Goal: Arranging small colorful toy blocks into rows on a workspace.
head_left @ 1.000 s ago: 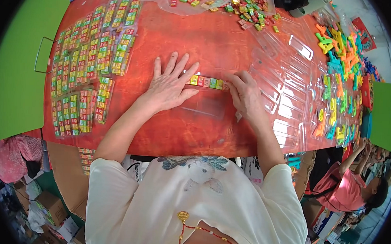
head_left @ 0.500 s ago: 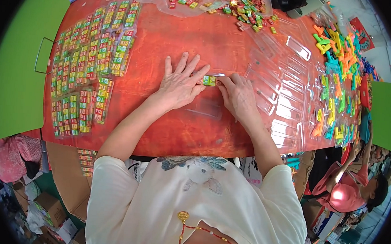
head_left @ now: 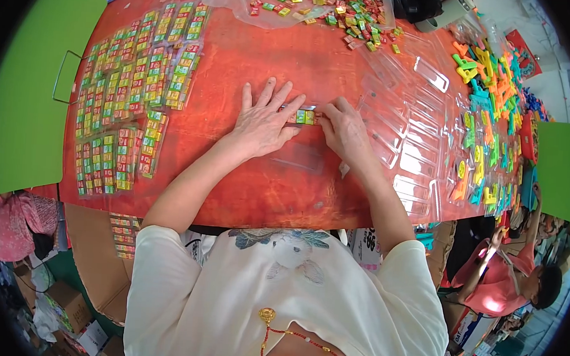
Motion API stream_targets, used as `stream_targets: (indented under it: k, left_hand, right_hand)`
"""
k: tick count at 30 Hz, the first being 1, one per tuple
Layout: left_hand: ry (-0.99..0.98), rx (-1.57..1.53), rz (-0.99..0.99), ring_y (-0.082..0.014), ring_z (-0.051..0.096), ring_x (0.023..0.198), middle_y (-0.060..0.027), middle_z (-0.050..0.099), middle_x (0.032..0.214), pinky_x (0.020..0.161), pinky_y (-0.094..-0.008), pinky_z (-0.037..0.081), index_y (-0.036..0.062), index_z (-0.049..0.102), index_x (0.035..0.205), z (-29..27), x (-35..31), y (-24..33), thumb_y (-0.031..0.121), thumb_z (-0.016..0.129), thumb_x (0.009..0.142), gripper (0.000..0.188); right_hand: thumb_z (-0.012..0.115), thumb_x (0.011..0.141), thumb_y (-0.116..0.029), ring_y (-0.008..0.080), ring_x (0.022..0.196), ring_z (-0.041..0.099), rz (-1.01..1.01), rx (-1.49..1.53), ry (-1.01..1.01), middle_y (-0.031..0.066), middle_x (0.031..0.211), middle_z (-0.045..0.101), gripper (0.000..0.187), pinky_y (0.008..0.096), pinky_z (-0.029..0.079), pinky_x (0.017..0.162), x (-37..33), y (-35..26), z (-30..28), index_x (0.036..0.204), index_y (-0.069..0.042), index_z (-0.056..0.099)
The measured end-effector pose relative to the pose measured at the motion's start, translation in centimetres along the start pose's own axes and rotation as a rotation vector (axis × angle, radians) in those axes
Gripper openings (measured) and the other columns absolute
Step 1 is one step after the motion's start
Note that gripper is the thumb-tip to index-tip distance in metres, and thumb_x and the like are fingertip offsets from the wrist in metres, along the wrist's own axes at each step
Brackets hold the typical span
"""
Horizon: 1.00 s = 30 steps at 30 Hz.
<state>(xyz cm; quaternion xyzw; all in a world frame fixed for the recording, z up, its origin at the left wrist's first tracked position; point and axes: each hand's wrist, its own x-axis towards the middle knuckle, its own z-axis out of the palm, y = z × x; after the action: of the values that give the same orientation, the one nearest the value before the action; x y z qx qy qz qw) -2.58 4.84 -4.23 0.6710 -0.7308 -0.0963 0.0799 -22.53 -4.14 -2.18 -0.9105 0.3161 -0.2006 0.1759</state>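
A clear narrow plastic tray (head_left: pixel 309 106) lies on the red table in front of me, with a row of small green, yellow and red boxes (head_left: pixel 305 117) in it. My left hand (head_left: pixel 262 122) rests flat with several fingers spread. Its index finger and thumb straddle the tray's left end and hold it. My right hand (head_left: pixel 345 133) is at the right end, fingers bent and closed at the tips over a small reddish box that is mostly hidden. Under the hands lies another clear plastic piece (head_left: pixel 297 160).
Filled trays (head_left: pixel 134 84) lie in rows on the left. Loose small boxes (head_left: pixel 360 19) lie on plastic film at the back. On the right are clear empty trays (head_left: pixel 421 144) and bright plastic toy pieces (head_left: pixel 494 73). A co-worker (head_left: pixel 501 276) sits at far right.
My right hand's fingers have shifted slightly at the tray's right end. The left hand has hardly moved. The whole view has tilted a little, and the co-worker's arms have moved.
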Motion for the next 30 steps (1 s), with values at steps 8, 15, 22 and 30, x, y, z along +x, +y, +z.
stream_targets:
  k: [8,15,22,30]
  left_hand:
    - [0.261,0.042,0.063,-0.0341,0.048,0.128,-0.0159,0.054,0.136,0.105,-0.0593,0.034,0.0064,0.054,0.139,1.1,0.2,-0.3,0.032,0.063,0.093,0.053]
    - [0.273,0.088,-0.045,-0.0262,0.054,0.103,-0.0093,0.060,0.110,0.083,-0.0431,0.041,0.0049,0.060,0.132,-1.4,-3.5,-3.0,0.018,0.064,0.086,0.048]
    - [0.285,0.208,-0.209,-0.0299,0.054,0.096,-0.0147,0.055,0.104,0.075,-0.0428,0.046,0.0010,0.054,0.136,-1.8,-8.7,-3.8,0.014,0.065,0.083,0.056]
    - [0.491,0.167,-0.407,-0.0325,0.057,0.091,-0.0142,0.052,0.096,0.075,-0.0452,0.052,0.0030,0.055,0.134,-4.3,-12.5,-3.7,0.013,0.064,0.081,0.054]
  right_hand:
    - [0.064,0.089,-0.003,0.0381,0.087,0.064,0.012,0.239,0.020,0.0196,0.102,0.059,0.021,0.0430,0.053,0.074,1.8,-1.7,2.1,0.110,0.000,0.065]
    - [0.064,0.089,-0.004,0.0353,0.090,0.064,-0.012,0.376,-0.130,0.0181,0.112,0.058,0.029,0.0410,0.053,0.079,4.3,-4.0,3.4,0.117,-0.001,0.063]
    - [0.065,0.088,-0.005,0.0359,0.096,0.062,-0.071,0.315,-0.148,0.0188,0.114,0.059,0.032,0.0415,0.052,0.084,3.5,-3.9,2.6,0.119,0.000,0.062]
    - [0.063,0.092,-0.008,0.0337,0.099,0.062,-0.144,0.206,-0.149,0.0180,0.117,0.058,0.031,0.0380,0.051,0.083,2.0,-3.2,1.5,0.121,0.000,0.062]
